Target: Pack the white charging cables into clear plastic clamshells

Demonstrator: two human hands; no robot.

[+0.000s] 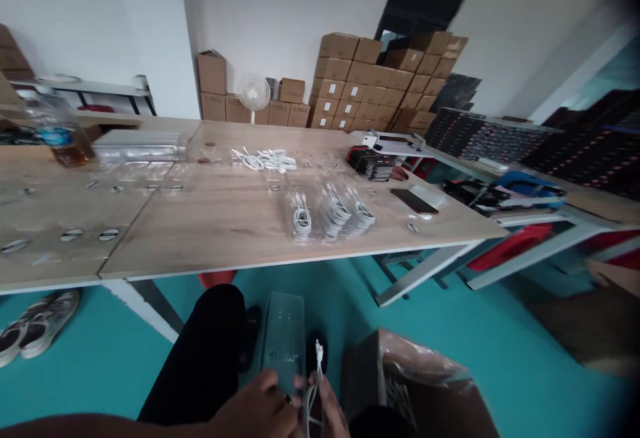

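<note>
Left hand (pixel 260 405) grips the clear pack (pixel 284 338), whose long axis runs 12 to 6. Right hand (pixel 327 408), at its 3 o'clock, pinches the white cable (pixel 316 391).

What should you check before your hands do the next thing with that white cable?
1. White cable in the right hand: ok, pinched between the fingers.
2. Left hand on the stack of clear sleeves: ok, touching its near end.
3. Stack steady on the lap: cannot tell, the lower part is hidden.
4. Open cardboard box within reach: ok, right beside the right hand.
5. Room on the table beside the bagged cables: ok, bare wood shows.
</note>
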